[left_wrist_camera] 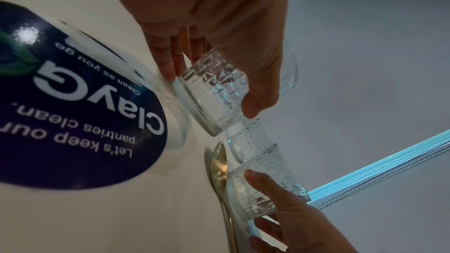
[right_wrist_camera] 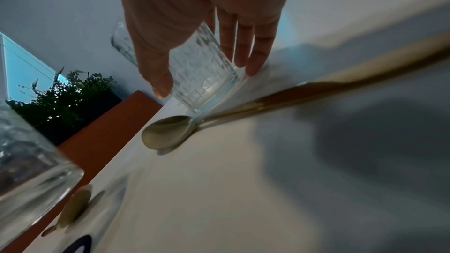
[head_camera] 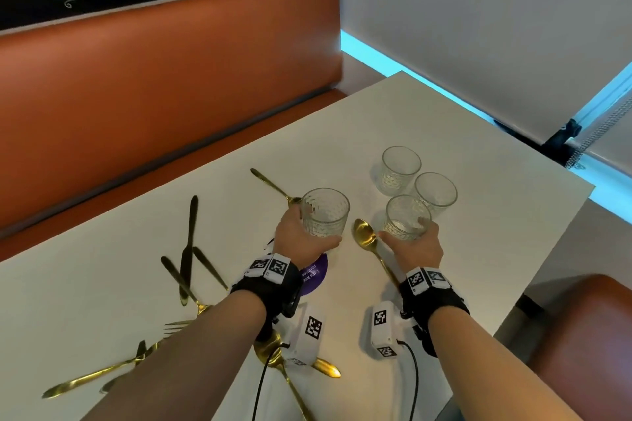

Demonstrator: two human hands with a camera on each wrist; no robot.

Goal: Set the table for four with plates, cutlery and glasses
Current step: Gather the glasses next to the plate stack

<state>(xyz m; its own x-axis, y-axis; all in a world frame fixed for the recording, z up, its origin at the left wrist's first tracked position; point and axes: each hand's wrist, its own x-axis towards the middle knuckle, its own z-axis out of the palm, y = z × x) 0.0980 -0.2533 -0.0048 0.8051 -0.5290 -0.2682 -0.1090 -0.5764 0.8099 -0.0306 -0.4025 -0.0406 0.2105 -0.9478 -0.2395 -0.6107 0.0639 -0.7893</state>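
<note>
Four clear patterned glasses are on the white table (head_camera: 461, 133). My left hand (head_camera: 318, 227) grips one glass (head_camera: 325, 215) around its side and holds it slightly above the tabletop; the left wrist view shows this glass (left_wrist_camera: 214, 93) between thumb and fingers. My right hand (head_camera: 405, 231) wraps around a second glass (head_camera: 405, 217), whose base looks down at the table in the right wrist view (right_wrist_camera: 202, 70). Two more glasses (head_camera: 400, 169) (head_camera: 436, 193) stand just behind it. A gold spoon (head_camera: 366, 236) lies between my hands.
Gold and dark knives (head_camera: 188, 249), forks (head_camera: 174, 326) and spoons (head_camera: 270, 349) lie scattered at the front left. A round purple sticker (head_camera: 314, 278) is under my left wrist. An orange bench (head_camera: 171, 79) runs behind the table, and an orange chair (head_camera: 588, 335) stands at the right.
</note>
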